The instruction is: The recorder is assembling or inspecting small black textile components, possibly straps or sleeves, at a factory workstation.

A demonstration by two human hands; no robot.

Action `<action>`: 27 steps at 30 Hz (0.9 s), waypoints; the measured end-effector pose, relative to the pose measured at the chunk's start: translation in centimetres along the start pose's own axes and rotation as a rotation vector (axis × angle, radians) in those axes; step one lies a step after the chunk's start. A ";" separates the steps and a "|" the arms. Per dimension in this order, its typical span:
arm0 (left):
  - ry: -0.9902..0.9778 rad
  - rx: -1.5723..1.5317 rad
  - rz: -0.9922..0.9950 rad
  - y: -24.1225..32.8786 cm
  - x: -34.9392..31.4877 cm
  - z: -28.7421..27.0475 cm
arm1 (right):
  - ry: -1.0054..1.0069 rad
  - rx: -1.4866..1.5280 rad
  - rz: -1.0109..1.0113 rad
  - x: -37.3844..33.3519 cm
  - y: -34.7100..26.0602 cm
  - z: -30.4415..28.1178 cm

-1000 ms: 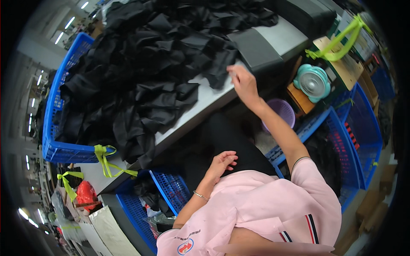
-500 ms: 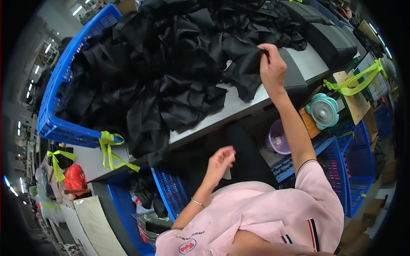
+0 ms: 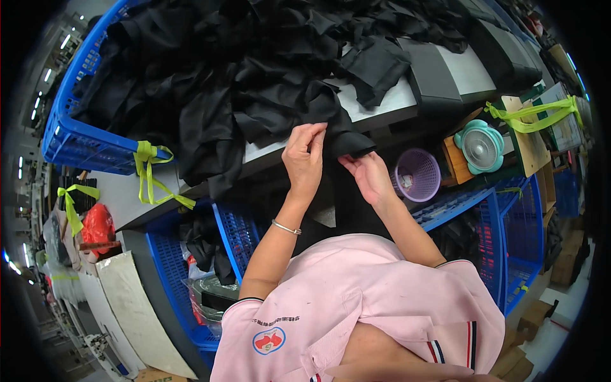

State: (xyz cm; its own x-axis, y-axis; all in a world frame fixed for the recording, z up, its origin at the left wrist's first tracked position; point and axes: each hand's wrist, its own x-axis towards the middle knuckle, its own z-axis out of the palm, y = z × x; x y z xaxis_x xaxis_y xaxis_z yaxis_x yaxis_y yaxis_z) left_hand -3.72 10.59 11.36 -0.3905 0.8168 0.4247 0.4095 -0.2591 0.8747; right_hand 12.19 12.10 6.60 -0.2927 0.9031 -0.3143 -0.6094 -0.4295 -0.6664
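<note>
Currently left hand (image 3: 305, 156) and right hand (image 3: 369, 175) both pinching black cloth piece (image 3: 337, 127) at tabletop (image 3: 382, 105) edge. Snag risk: looks overlapped by pile (image 3: 210, 70), could drag neighbours off. Right grip partly hidden.

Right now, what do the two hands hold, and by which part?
Both the left hand and the right hand pinch one black fabric piece at its lower edge.

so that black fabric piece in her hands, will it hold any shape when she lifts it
Probably not: the black fabric piece droops and folds between the left hand and right hand. It likely is light, pinched by fingertips only. It may drag neighbouring cloth in the pile.
</note>
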 end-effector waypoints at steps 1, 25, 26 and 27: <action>-0.003 -0.005 -0.005 0.5 -0.1 0.3 | 0.007 -0.003 0.001 -0.6 0.1 -0.3; -0.169 0.129 0.184 1.7 0.8 2.6 | 0.172 -1.430 -1.230 -7.8 -4.2 1.4; -0.175 0.126 0.183 2.1 0.7 2.7 | 0.191 -1.505 -1.289 -7.0 -5.0 1.9; -0.196 0.118 0.201 2.6 0.4 2.8 | 0.192 -1.567 -1.270 -5.9 -5.3 1.8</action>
State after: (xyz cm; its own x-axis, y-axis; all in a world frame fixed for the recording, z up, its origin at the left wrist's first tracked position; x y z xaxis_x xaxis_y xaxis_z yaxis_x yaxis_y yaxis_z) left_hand -0.52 11.66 13.17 -0.1300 0.8419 0.5237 0.5600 -0.3735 0.7395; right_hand 15.85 9.08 13.20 -0.1672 0.6656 0.7274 0.7012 0.5989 -0.3868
